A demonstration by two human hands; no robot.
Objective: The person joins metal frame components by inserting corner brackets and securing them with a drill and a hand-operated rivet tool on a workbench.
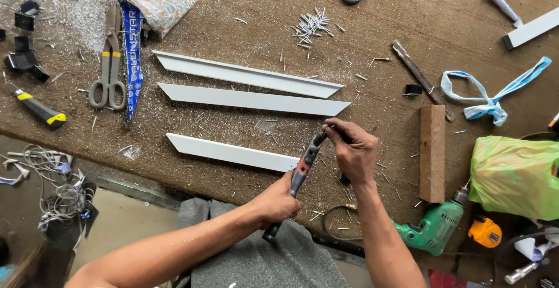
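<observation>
Rivet-type hand tool (304,168), black-and-red handled, at the near white mitred strip's (233,153) right end on the brown bench (233,8): left hand (278,202) clenched round its handle, right hand (352,148) pinching its nose; best kept square to the strip; two more strips (250,87), loose fasteners (311,27), green drill (434,227) around.

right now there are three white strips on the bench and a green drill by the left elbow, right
Not quite. The head view shows the three white strips on the bench, but the green drill lies by the right forearm, not the left elbow.
</observation>
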